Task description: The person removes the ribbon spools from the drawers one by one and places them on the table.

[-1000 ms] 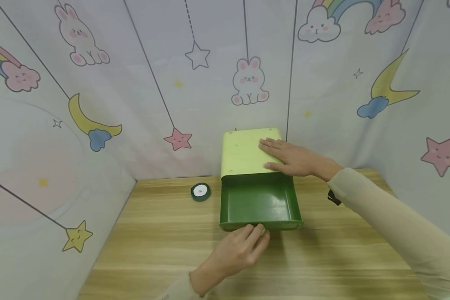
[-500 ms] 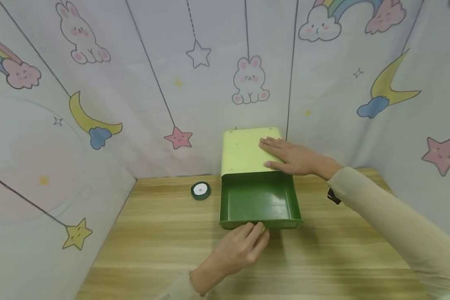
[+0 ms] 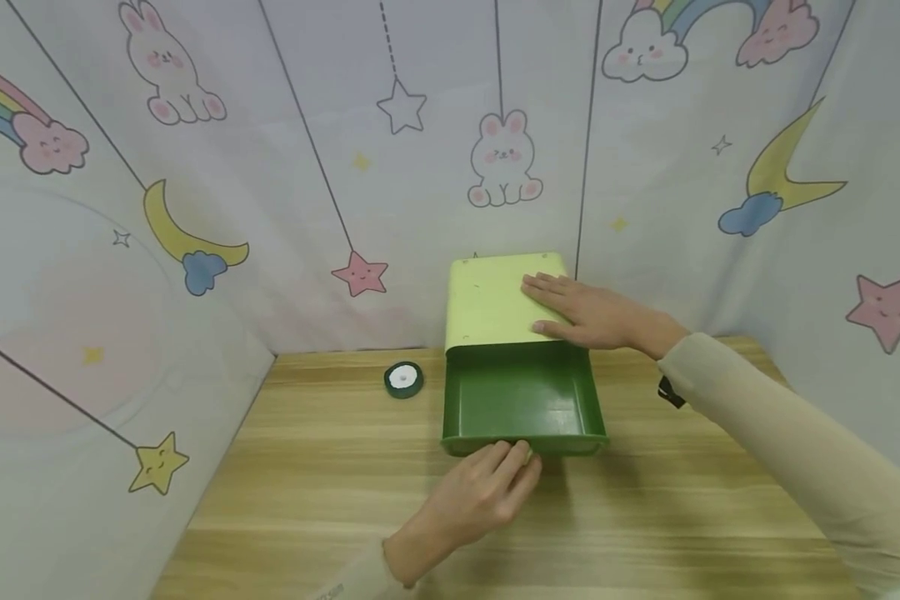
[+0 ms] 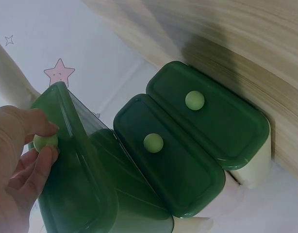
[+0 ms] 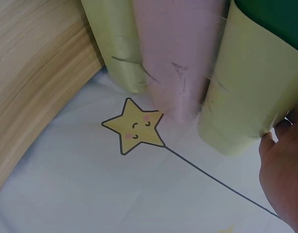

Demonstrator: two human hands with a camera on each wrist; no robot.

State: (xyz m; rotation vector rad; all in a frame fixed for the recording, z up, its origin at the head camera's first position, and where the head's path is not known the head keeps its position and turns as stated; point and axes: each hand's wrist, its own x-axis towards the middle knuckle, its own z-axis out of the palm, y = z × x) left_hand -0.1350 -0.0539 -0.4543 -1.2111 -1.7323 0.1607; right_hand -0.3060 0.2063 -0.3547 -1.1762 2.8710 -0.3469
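A small drawer unit (image 3: 487,300) with a light yellow-green top stands against the back wall. Its green top drawer (image 3: 521,404) is pulled well out, with nothing seen inside. My left hand (image 3: 480,493) pinches the round light green knob (image 4: 45,141) on that drawer's front, thumb and fingers around it. Flat on the right part of the unit's top rests my right hand (image 3: 596,315), fingers straight. Below, in the left wrist view, a middle drawer (image 4: 168,165) and a bottom drawer (image 4: 222,124) are both pushed in. The right wrist view shows the unit's pink middle section (image 5: 175,53).
A dark green ribbon roll (image 3: 403,380) with a white centre lies on the wooden table (image 3: 330,467), left of the drawer unit. Printed cloth walls (image 3: 420,200) enclose the table at the back and sides. Something small and black (image 3: 671,392) shows below the right sleeve.
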